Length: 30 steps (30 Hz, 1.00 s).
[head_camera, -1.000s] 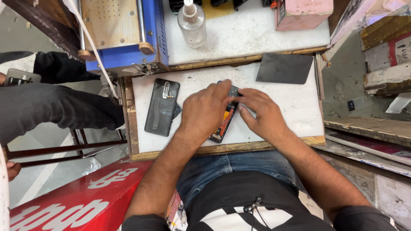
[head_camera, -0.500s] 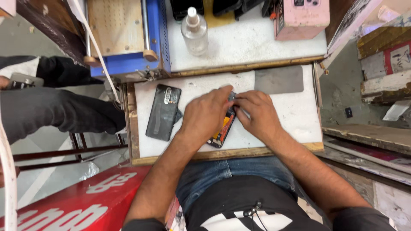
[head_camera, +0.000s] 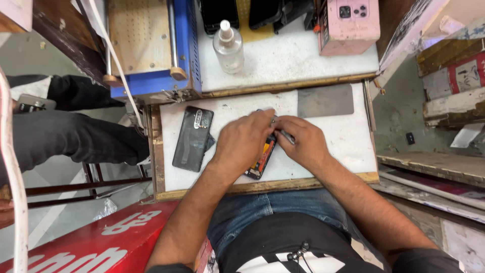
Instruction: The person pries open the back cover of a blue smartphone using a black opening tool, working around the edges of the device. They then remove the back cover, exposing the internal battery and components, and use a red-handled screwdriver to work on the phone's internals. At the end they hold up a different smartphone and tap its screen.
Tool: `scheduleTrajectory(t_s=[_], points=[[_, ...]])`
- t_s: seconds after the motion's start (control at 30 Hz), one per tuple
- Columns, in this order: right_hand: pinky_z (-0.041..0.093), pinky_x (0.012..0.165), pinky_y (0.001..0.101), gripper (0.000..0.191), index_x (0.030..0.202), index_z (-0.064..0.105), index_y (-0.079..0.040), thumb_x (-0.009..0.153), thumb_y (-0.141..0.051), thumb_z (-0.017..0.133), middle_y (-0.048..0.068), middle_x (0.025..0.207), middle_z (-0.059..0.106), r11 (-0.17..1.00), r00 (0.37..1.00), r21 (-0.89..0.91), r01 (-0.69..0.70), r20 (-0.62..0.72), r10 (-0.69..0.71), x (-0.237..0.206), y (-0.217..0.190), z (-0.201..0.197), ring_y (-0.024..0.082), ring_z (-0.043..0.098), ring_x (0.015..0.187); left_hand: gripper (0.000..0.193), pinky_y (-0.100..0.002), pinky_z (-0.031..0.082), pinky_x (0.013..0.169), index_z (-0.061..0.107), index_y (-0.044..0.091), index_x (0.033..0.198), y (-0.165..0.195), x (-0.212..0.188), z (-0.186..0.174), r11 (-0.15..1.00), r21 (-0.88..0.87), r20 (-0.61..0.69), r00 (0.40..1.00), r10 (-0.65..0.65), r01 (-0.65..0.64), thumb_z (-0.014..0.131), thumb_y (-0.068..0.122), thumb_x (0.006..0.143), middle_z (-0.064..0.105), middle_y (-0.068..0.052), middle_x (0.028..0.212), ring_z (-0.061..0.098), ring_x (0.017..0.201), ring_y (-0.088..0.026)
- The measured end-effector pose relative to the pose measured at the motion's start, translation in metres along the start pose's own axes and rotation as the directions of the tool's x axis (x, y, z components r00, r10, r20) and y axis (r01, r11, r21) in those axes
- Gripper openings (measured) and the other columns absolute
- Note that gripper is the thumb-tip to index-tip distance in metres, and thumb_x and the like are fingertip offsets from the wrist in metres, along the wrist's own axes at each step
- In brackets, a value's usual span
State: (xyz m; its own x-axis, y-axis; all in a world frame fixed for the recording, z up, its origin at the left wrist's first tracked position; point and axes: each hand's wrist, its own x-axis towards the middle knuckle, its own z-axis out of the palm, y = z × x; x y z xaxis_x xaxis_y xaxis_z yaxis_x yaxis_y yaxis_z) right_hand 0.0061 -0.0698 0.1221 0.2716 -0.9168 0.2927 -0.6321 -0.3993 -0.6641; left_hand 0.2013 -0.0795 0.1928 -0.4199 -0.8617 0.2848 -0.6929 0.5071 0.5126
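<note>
The left hand (head_camera: 245, 144) lies palm-down, gripping an opened phone (head_camera: 261, 161) on the white work surface (head_camera: 348, 141). The right hand (head_camera: 303, 141) pinches a thin metal tool (head_camera: 284, 133) at the phone's upper end. A detached back cover (head_camera: 193, 138) lies just left.

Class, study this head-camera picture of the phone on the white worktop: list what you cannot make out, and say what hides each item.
- Opened phone, head view: mostly covered by the left hand; only its lower end shows.
- Thin tool in the right hand: too small to identify; the tip is hidden between the fingers.
- Dark phones at the top: cut off by the frame edge.
- Back cover: its camera detail is too small to read.
</note>
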Motion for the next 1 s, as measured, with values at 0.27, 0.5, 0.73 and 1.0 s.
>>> scheduleTrajectory(t_s=[0.27,0.5,0.73,1.0], points=[[0.061,0.069,0.033,0.025,0.109,0.075,-0.01,0.085,-0.016,0.078,0.003,0.12,0.075,0.992,0.982,-0.025,-0.12,0.143,0.123,-0.003,-0.009,-0.007,0.022,0.075,0.086,0.036,-0.041,0.054,0.056,0.058,0.008,0.114,-0.001,-0.007,0.005,0.997,0.066,-0.079,0.996,0.047,-0.042,0.077,0.022,0.087,0.071,-0.01,0.079,0.071,0.068,-0.03],[0.061,0.076,0.033,0.026,0.106,0.077,-0.009,0.082,-0.017,0.081,0.005,0.118,0.075,1.0,0.998,0.003,0.002,0.056,-0.002,-0.008,-0.008,-0.009,0.024,0.075,0.093,0.035,-0.041,0.054,0.058,0.061,0.007,0.117,0.005,-0.016,0.007,1.0,-0.007,-0.185,0.983,-0.013,0.012,0.08,0.023,0.092,0.069,-0.008,0.072,0.07,0.063,-0.03],[0.061,0.075,0.0319,0.017,0.107,0.078,-0.009,0.089,-0.011,0.077,0.006,0.117,0.075,0.996,0.997,0.075,-0.057,0.063,0.053,-0.014,-0.014,-0.011,0.023,0.075,0.093,0.037,-0.041,0.056,0.061,0.061,0.007,0.12,0.001,-0.028,0.01,0.999,0.036,-0.2,0.979,-0.034,0.041,0.079,0.022,0.092,0.071,-0.009,0.077,0.071,0.067,-0.03],[0.061,0.077,0.0317,0.015,0.105,0.078,-0.01,0.09,-0.011,0.077,0.004,0.117,0.076,0.999,0.998,0.036,-0.031,0.058,0.029,-0.018,-0.004,-0.007,0.022,0.075,0.093,0.038,-0.042,0.056,0.062,0.06,0.008,0.12,-0.001,-0.032,0.018,0.996,0.065,-0.224,0.974,-0.043,0.058,0.08,0.024,0.092,0.073,-0.011,0.081,0.072,0.07,-0.032]])
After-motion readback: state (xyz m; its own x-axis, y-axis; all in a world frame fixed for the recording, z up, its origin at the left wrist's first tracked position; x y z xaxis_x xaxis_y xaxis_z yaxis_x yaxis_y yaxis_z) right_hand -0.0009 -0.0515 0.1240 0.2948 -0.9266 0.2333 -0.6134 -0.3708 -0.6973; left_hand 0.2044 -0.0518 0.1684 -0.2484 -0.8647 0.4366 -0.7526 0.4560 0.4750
